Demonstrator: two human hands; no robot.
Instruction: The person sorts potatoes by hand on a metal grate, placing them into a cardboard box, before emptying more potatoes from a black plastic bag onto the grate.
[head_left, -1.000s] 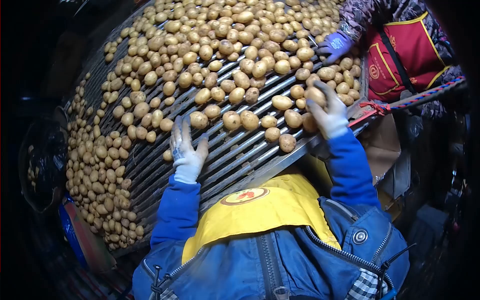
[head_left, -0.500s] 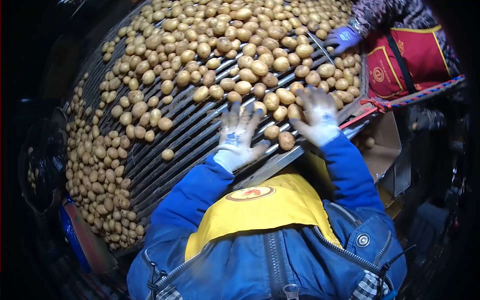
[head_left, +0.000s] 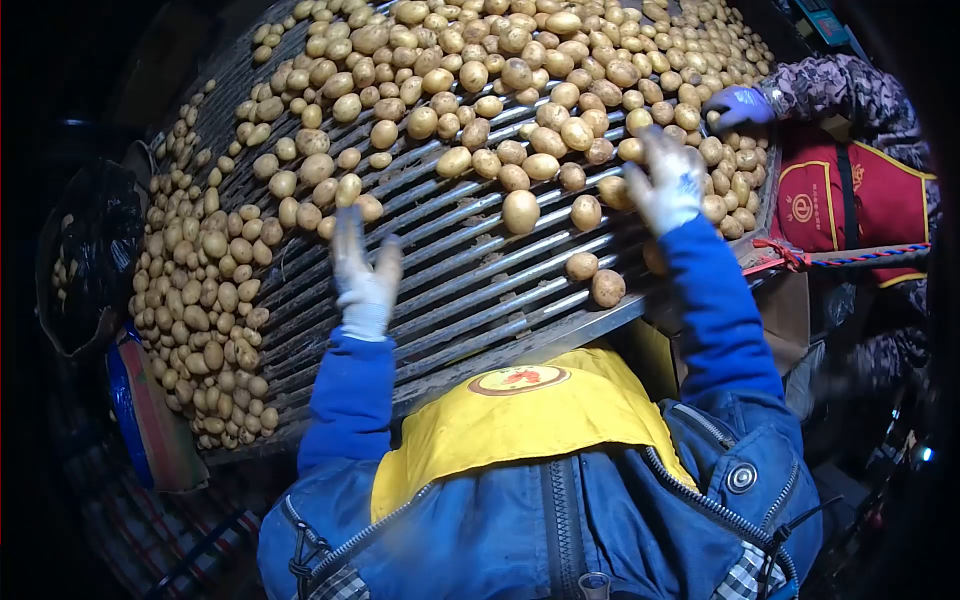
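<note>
Many potatoes (head_left: 520,212) lie over a slatted metal rack (head_left: 430,290). My left hand (head_left: 362,275), in a white glove with dark fingertips, is over the slats at the left, its fingertips at a small group of potatoes (head_left: 349,190). The fingers are stretched out and nothing is held. My right hand (head_left: 668,182), gloved the same way and slightly blurred, is spread at the right among potatoes (head_left: 615,192), touching or just beside them. Two potatoes (head_left: 607,288) rest near the front edge, between my arms.
Another person's purple-gloved hand (head_left: 740,106) is at the right edge of the rack, by a red apron (head_left: 850,195). A rope-wrapped bar (head_left: 870,257) and cardboard box (head_left: 785,315) are at the right. Small potatoes (head_left: 215,330) are piled at the left, beside a black bag (head_left: 95,240).
My left hand has moved left, away from the central potatoes to the left group. My right hand has moved slightly right and up. The view has shifted, and the other person's hand appears farther right.
</note>
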